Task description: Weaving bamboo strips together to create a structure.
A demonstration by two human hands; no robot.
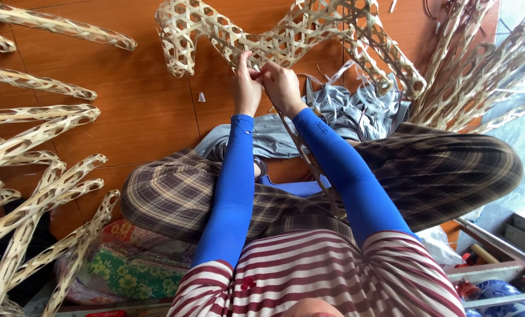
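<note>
Both hands meet at upper centre of the frame — the left hand (246, 87) and the right hand (281, 86) pinch closed on the lower edge of an open-weave bamboo lattice (286, 41) that spreads across the top over the brown floor (139, 100). A thin bamboo strip (309, 158) trails down from the right hand. More woven bamboo pieces (34, 176) lie at left — grey cloth (344, 114) sits just below the hands.
</note>
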